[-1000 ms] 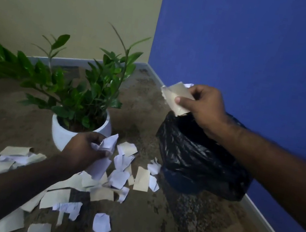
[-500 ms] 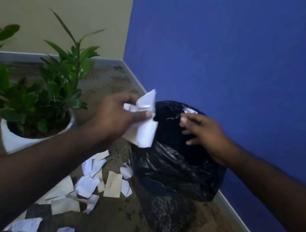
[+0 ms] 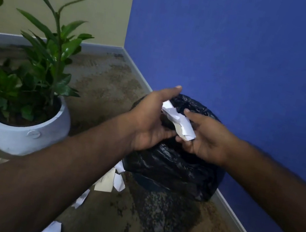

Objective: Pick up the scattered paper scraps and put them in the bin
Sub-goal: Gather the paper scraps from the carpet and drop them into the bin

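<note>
Both hands meet over the mouth of the bin [image 3: 172, 166], one black-bagged bin standing on the floor [image 3: 148, 227] against the blue wall [image 3: 241, 49]. Left hand [image 3: 152, 124]: its grip is spread, thumb raised and fingers relaxed, with the bunch of paper scraps [image 3: 177, 121] lying against the fingers. Right hand [image 3: 205, 137]: its grip is loosely curled, fingertips touching the far side of the same bunch from the right; whether it truly pinches the paper I cannot tell. That bunch is one crumpled wad, mostly white with a cream piece at its lower edge, held just above the bin's opening and not yet inside.

Left of the bin, touching or just beside its base, lie three clear scraps [image 3: 109, 182] on the floor: one cream, two white. Farther from the bin toward the viewer lie two more white ones, one partly hidden under the left forearm. More pale scraps lie well left of the bin, below the plant, too blurred to count.

One potted plant [image 3: 25, 128] in a white pot stands left of the bin, apart from it.
</note>
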`<state>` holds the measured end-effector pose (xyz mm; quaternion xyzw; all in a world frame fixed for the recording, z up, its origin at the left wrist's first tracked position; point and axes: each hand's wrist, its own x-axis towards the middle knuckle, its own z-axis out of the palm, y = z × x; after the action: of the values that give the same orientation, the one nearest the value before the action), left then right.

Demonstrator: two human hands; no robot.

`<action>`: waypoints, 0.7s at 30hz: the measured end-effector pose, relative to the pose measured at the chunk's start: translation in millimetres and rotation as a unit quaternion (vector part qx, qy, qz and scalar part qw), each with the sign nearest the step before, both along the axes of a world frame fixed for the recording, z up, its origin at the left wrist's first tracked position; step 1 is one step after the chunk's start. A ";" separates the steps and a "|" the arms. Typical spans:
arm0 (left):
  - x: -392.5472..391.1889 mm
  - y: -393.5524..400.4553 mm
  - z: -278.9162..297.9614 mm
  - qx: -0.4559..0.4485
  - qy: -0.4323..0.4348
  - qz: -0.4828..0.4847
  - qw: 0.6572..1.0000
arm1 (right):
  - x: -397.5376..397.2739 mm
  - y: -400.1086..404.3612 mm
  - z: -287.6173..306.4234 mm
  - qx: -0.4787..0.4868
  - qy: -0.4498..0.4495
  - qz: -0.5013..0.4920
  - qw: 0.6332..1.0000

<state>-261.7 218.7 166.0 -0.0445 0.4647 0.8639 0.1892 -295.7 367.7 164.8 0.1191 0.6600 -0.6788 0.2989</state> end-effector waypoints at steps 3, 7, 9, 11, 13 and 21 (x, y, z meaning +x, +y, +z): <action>-2.3 -2.3 -2.2 -0.011 -0.007 -0.007 1.000 | -10.2 11.2 -1.7 -0.011 -0.017 -0.044 0.999; 0.1 -7.6 -5.6 -0.006 -0.018 -0.003 1.000 | -25.0 24.8 -11.6 0.067 0.005 -0.096 0.993; 1.2 -10.6 -8.3 0.010 -0.035 0.034 0.999 | -28.4 28.8 -14.5 0.118 0.015 -0.083 0.989; 2.6 -13.2 -11.0 0.021 -0.049 0.045 0.998 | -29.4 28.7 -15.2 0.124 0.008 -0.062 0.990; 3.6 -15.2 -12.8 0.028 -0.064 0.032 0.997 | -29.8 27.5 -14.2 0.153 0.009 -0.045 0.987; 17.8 -44.9 -8.0 -0.008 -0.035 0.046 0.998 | -26.9 12.3 -6.4 0.216 0.069 0.002 0.974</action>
<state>-243.9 173.8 157.9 -0.0977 0.4619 0.8658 0.1657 -322.6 380.0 158.4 0.1330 0.8103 -0.5260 0.2214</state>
